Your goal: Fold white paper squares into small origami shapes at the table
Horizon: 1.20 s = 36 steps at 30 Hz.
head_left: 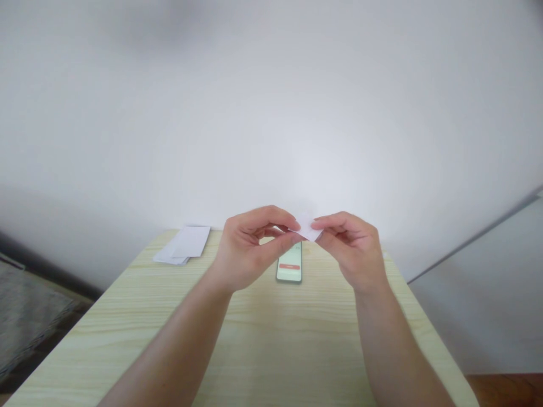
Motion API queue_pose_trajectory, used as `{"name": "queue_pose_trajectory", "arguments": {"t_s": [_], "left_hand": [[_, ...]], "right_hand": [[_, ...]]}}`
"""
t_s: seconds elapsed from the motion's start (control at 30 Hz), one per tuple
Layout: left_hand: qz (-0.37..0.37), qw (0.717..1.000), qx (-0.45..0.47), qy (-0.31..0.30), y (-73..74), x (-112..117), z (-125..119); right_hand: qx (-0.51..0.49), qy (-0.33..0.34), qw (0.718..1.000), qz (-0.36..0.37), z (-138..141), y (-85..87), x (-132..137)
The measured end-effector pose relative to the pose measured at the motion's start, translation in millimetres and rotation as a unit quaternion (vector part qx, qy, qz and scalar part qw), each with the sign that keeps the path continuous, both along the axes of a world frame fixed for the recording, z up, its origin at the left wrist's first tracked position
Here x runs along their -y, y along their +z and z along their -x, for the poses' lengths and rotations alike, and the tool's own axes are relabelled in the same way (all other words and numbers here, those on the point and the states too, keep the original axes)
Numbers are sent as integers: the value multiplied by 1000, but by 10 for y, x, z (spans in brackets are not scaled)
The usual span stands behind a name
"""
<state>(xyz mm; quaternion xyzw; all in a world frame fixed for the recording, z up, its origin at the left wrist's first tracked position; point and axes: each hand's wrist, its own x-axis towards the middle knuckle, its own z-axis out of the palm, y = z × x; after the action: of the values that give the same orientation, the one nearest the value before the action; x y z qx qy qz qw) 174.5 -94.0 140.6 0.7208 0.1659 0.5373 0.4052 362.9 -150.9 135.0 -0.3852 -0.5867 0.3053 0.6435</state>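
A small white piece of paper, with a pointed lower corner, is held up above the table between both hands. My left hand pinches its left side between thumb and fingers. On the opposite side, my right hand grips it in the same way, thumb below and index finger on top. Fingers cover the paper's side edges, so its full shape is hidden. Behind and below the hands lies a phone with a lit screen showing a red button; its upper part is hidden by the left hand.
A few loose white paper sheets lie overlapping at the table's back left corner. The light wood-grain table meets a white wall at the back. A grey patterned rug shows on the floor at left, and a white panel stands at right.
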Motion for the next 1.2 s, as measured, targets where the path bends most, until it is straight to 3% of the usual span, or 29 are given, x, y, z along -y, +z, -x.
{"name": "queue_pose_trajectory", "arguments": {"t_s": [0.2,0.83,1.07,1.2], "left_hand": [[27,999,27,-12,-21,2,-17],[50,998,32,-23,-86,-41,-42],[72,997,27,-29,-66,-45,-50],[92,994,-34,-38,-41,-52,-52]], "right_hand": [[-22,25,999,9,41,18,21],[-41,-19,998,40,124,9,11],[-22,-55,998,-28,127,-55,-33],[-5,-58,998,-37,143,-71,-39]]}}
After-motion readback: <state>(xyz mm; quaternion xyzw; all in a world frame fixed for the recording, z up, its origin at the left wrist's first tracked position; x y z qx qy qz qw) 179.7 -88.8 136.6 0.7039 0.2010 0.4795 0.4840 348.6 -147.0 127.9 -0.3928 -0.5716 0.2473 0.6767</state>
